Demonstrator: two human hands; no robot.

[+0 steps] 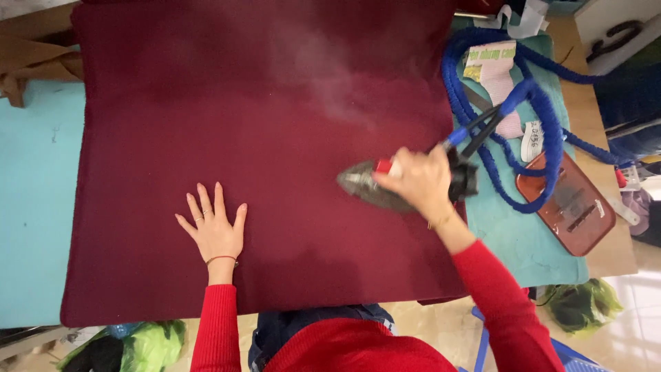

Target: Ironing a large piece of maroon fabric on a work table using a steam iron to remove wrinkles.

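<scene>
Steam iron [372,184] down on the dark red cloth [227,138], right of centre and towards the near edge, nose pointing left, a wisp of steam [330,83] drifting up beyond it. The right hand [421,180] is wrapped tight round the handle, fingers closed on it. The left hand [215,226] lies flat on the cloth to the left of the iron, fingers spread, gripping nothing, just pinning the fabric down. This looks like the pressing pass itself, mid-stroke. A clean run leftwards would need the cloth kept taut and that flat hand kept clear of the nose. The blue hose [544,117] loops over the teal tabletop [34,207] at right, beside a red-brown iron rest [575,203].
</scene>
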